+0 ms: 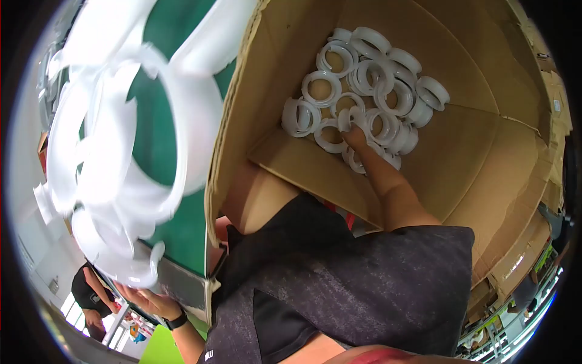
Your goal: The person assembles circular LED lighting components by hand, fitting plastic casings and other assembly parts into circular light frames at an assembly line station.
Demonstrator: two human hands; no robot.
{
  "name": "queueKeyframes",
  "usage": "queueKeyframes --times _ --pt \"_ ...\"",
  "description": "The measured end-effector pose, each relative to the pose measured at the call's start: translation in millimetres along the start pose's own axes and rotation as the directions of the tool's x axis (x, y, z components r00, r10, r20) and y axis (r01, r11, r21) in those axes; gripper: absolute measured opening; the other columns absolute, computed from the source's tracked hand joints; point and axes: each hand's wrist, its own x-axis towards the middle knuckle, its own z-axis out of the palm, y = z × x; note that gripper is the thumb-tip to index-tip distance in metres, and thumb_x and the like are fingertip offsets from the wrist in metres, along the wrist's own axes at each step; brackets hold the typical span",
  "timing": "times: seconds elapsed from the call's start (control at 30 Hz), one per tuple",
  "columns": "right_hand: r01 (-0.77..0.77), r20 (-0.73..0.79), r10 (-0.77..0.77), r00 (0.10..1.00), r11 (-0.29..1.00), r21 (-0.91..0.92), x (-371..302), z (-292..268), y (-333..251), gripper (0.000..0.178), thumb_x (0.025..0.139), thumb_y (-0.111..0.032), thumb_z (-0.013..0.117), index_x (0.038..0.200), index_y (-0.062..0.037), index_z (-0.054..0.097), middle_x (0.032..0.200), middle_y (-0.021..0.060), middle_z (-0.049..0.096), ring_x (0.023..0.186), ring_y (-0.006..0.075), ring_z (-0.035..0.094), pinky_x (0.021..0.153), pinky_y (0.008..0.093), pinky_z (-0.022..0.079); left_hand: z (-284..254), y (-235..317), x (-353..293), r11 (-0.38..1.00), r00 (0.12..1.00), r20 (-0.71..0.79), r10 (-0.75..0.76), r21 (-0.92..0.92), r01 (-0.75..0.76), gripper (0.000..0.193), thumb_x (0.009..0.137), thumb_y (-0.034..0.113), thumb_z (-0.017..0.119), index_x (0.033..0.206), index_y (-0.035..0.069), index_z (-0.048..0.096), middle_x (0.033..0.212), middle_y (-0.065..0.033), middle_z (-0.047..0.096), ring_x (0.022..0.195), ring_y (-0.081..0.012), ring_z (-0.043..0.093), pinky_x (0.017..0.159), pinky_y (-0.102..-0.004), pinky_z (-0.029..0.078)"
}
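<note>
Inside a deep cardboard box (479, 139), my right hand (356, 137) reaches down among several white plastic rings (321, 89). Its fingers overlap white shapes, so its grip on any ring is unclear. On the left, more glossy white plastic rings (173, 121) are heaped close to view over a green tabletop (197, 230). My left hand (148, 301), with a dark band at the wrist, is by the table's near edge, just below the lowest ring of that heap. Its visible fingers are stretched out, and the ring partly covers their tips.
The box's tall left wall (233, 115) stands between the tabletop and the rings inside. Another person (91, 297) in dark clothes is at the far lower left. A bright green surface (162, 347) shows beneath my left forearm. More cardboard (521, 242) lies along the right.
</note>
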Motion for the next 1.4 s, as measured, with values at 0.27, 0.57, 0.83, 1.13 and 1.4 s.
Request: queueKeyframes --times 0.27,0.57,0.83,1.13,1.4 --pt "-0.151 0.418 -0.383 0.824 0.562 0.813 -91.1 -139.2 -65.0 0.05 0.08 -0.029 0.071 0.114 0.0038 0.055 0.088 0.013 0.064 0.071 0.0219 0.064 0.059 0.0318 0.052 -10.2 107.2 -18.1 0.785 0.816 -0.144 0.559 -0.222 -0.578 0.023 0.096 0.014 0.046 0.105 -0.005 0.053 0.091 -0.0198 0.06 0.085 -0.0334 0.06 0.075 -0.0394 0.051" --pt "-0.078 0.17 -0.952 0.254 0.155 0.985 -255.1 -193.7 -194.8 0.062 0.089 -0.028 0.057 0.136 0.0071 0.037 0.087 0.0179 0.063 0.048 0.0167 0.054 0.043 0.0256 0.043 89.5 236.1 -51.0 0.474 0.508 0.78 0.365 -0.626 0.62 0.058 0.085 0.028 0.07 0.125 -0.008 0.048 0.112 -0.0176 0.06 0.101 -0.0187 0.059 0.085 -0.0286 0.047" --pt "0.267 0.129 -0.705 0.698 0.422 0.866 -269.6 -174.4 -156.8 0.056 0.096 -0.044 0.049 0.126 0.0031 0.051 0.1 0.0127 0.065 0.076 0.0169 0.064 0.069 0.0308 0.054 141.8 217.2 -71.9 0.183 0.413 0.911 0.004 -0.407 0.895 0.037 0.094 0.035 0.054 0.11 0.001 0.055 0.089 -0.0081 0.062 0.074 -0.0165 0.063 0.068 -0.0281 0.052" --pt "0.46 0.05 -0.675 0.736 0.552 0.695 -253.8 -189.4 -140.9 0.039 0.09 -0.02 0.06 0.122 0.0022 0.058 0.104 0.01 0.067 0.074 0.0099 0.06 0.065 0.0244 0.048 160.2 174.4 -62.6 0.228 0.426 0.904 -0.023 -0.41 0.883 0.028 0.088 0.02 0.06 0.107 0.0 0.056 0.084 -0.0092 0.063 0.071 -0.0168 0.063 0.058 -0.0261 0.053" --pt "0.378 -0.01 -0.527 0.85 0.596 0.708 -197.6 -173.8 -120.7 0.039 0.086 -0.028 0.066 0.114 -0.0004 0.061 0.092 0.0068 0.066 0.071 0.0116 0.059 0.061 0.025 0.047 245.9 165.5 -111.9 0.496 0.597 0.746 0.295 -0.654 0.572 0.046 0.086 0.011 0.061 0.13 0.003 0.05 0.115 -0.0141 0.059 0.109 -0.0207 0.055 0.095 -0.03 0.042"
